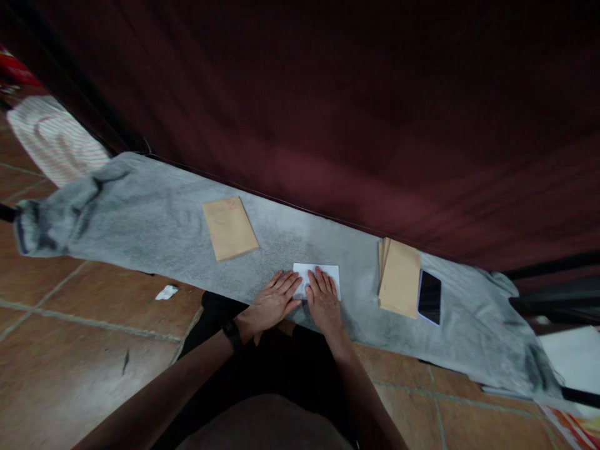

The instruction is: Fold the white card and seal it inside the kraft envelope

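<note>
Head view looked straight down at a long grey cloth (154, 219) spread over a narrow surface, with a dark red curtain (351, 106) hanging right behind it. Both hands were laid flat on a white paper (334, 274) near the front edge of the cloth, about the middle of it. The right hand (323, 301) sat squarely on the paper, fingers straight and a bit spread, gripping nothing, just palm-down on it. The left hand (273, 304) was just beside it, also flat and open, mostly on the cloth, with its fingertips reaching the paper's left edge. A dark watch (232, 333) showed on the left wrist. Off to the left, well apart from the hands, lay a single brown envelope (229, 228). To the right was a stack (399, 278) of more brown envelopes, with a phone (430, 297) touching its right side, screen dark. Below, on the tiled floor (70, 350), lay a small white scrap (166, 292).
</note>
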